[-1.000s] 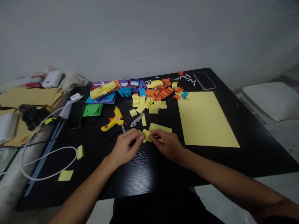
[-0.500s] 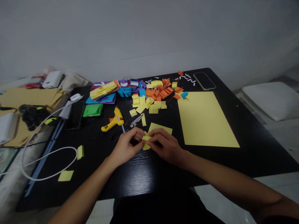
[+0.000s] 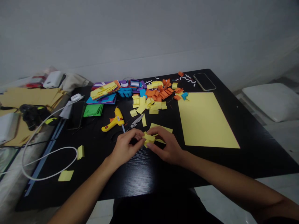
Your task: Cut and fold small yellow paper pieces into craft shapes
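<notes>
Between my two hands is a small folded yellow paper piece (image 3: 149,139). My left hand (image 3: 128,145) pinches its left side between thumb and fingers. On its right side, my right hand (image 3: 167,144) grips it with the thumb below and the fingers above. A flat yellow sheet (image 3: 163,127) lies just behind my right hand, partly covered by it. Scissors (image 3: 136,121) rest behind my left hand, their handles partly hidden. Beyond them lie several small yellow papers (image 3: 141,104).
A yellow glue gun (image 3: 114,120) lies left of the scissors. Orange pieces (image 3: 158,92) are heaped at the back. A large yellow sheet (image 3: 206,119) and a phone (image 3: 204,81) are on the right. A white cable (image 3: 76,152) loops at the left, near two yellow pieces.
The yellow piece between my hands has turned and shows more of its folded shape. My right hand's fingers have opened a little around it.
</notes>
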Demonstrator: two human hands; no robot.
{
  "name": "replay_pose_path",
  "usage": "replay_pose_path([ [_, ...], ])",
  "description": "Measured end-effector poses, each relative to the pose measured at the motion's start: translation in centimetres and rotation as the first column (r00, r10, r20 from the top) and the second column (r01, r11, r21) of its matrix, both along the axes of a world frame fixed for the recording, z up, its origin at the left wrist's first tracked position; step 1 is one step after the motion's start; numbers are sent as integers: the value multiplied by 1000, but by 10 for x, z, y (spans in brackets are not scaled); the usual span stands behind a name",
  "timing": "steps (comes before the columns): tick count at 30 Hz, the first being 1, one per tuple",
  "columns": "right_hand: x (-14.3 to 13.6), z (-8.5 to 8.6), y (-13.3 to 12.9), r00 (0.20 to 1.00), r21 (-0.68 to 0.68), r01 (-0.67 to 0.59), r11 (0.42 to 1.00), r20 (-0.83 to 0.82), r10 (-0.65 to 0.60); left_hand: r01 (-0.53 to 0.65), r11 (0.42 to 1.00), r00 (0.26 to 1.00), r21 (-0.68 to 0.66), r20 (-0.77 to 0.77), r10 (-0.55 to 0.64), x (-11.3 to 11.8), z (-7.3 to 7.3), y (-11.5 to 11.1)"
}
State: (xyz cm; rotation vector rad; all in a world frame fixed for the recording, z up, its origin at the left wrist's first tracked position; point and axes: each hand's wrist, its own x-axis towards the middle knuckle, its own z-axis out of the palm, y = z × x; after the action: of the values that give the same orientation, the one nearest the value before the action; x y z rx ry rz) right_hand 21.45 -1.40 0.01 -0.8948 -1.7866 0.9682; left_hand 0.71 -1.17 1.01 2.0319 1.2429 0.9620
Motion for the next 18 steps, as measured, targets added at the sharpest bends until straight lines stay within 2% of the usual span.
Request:
replay_pose_path([
  [3,-2,-6,1,995,98,54,994,73,-61,-10,1000,1000,-4,-3,10,1,-3,0],
  [9,-3,-17,6,990,224,99,970,79,-119,49,998,998,-46,33,-48,4,1,-3],
  [14,-2,-17,7,991,291,71,954,86,-100,11,975,985,-223,170,28,3,-2,-3],
  [18,0,-17,7,988,349,45,936,121,-93,45,942,967,-333,252,43,1,-6,0],
])
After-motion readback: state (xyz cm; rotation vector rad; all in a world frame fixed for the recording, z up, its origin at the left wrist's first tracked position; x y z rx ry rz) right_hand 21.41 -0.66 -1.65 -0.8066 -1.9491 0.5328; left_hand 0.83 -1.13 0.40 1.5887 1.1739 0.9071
